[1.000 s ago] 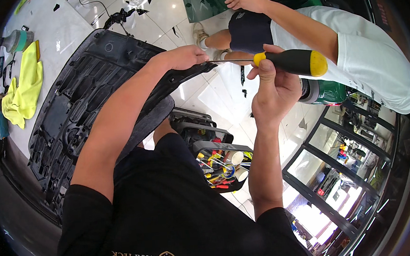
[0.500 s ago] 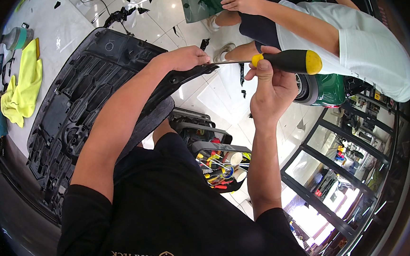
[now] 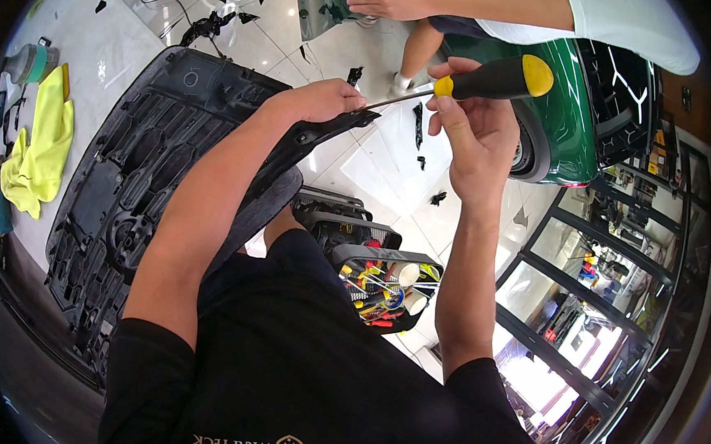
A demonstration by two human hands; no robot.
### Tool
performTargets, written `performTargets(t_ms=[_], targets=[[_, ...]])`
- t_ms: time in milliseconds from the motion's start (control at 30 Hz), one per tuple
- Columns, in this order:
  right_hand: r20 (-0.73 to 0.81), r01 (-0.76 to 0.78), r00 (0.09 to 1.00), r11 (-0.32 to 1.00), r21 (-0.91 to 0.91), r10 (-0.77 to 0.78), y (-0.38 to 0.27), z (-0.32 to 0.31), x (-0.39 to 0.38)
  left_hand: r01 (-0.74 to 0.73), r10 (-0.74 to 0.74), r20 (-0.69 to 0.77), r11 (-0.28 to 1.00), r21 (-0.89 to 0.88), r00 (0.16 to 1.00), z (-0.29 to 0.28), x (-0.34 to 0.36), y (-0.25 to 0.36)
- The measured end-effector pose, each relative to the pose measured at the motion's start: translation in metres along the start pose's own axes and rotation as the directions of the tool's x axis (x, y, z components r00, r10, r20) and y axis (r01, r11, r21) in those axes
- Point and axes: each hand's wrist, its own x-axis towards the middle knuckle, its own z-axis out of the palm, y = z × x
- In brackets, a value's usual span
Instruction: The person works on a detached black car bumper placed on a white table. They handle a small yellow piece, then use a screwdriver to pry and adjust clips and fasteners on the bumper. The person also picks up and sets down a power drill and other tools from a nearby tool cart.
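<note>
My right hand point(image 3: 481, 135) holds a screwdriver point(image 3: 498, 80) with a black and yellow handle, thumb and fingers around its collar. The thin shaft runs left to the end of a large black plastic car grille point(image 3: 140, 142). At that end, my left hand point(image 3: 324, 102) is closed on the grille's edge, right beside the shaft's tip. The exact contact of the tip is hidden by my left fingers. The grille lies slanted on my left, its ribbed inner side showing, with a grey padded surface point(image 3: 268, 203) under its near edge.
Below my hands stands a tool cart point(image 3: 383, 257) full of screwdrivers and other tools. Yellow-green gloves point(image 3: 50, 153) and a bottle point(image 3: 30, 65) lie on a pale table at left. Black scraps point(image 3: 210, 26) litter the tiled floor. A co-worker point(image 3: 505, 5) handles a green panel point(image 3: 320, 10) near a green car point(image 3: 563, 125).
My right hand has shifted slightly right and opened its grip somewhat; the screwdriver's handle end has risen, tilting the shaft. My left hand stays put. The co-worker has moved up and left.
</note>
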Motion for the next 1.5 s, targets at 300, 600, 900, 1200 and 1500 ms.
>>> performTargets(t_ms=[300, 600, 900, 1200, 1500], targets=[[0.010, 0.125, 0.992, 0.955, -0.270, -0.127, 0.006, 0.009, 0.004, -0.012, 0.012, 0.001, 1.000, -0.012, 1.000, 0.000, -0.002, 0.002], [-0.010, -0.059, 0.998, 0.997, 0.054, 0.060, 0.006, 0.011, 0.004, -0.018, 0.018, -0.023, 1.000, 0.005, 1.000, 0.001, -0.001, 0.000], [0.012, -0.058, 0.998, 0.981, -0.186, 0.062, 0.004, 0.007, -0.003, 0.008, -0.007, -0.017, 1.000, 0.030, 1.000, 0.001, 0.000, 0.001], [-0.070, -0.059, 0.995, 0.986, 0.155, 0.071, 0.005, 0.007, -0.005, -0.019, 0.019, -0.018, 0.999, 0.036, 1.000, 0.001, -0.001, 0.001], [-0.092, -0.013, 0.996, 0.999, -0.044, 0.009, 0.007, 0.011, -0.008, -0.012, 0.012, -0.015, 1.000, 0.027, 1.000, 0.000, -0.003, 0.005]])
